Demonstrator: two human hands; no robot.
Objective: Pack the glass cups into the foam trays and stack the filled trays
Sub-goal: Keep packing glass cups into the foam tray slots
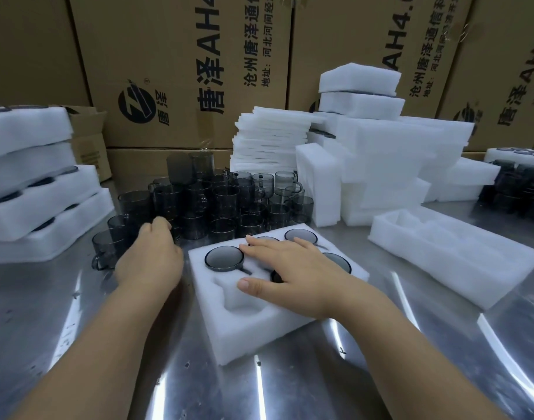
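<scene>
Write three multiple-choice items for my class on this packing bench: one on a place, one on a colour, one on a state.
1. Where do the loose glass cups stand?
A on the floor; B on the table behind the foam tray; C on a chair.
2. What colour are the cups?
A smoky grey; B green; C red.
3. How does the right hand lie?
A curled round a cup; B raised clear of the tray; C flat on the tray.
Key: 1 B, the cups crowd the metal table just beyond the tray. 2 A, the glass is dark yet see-through. 3 C, straight fingers rest across the tray's top.
</scene>
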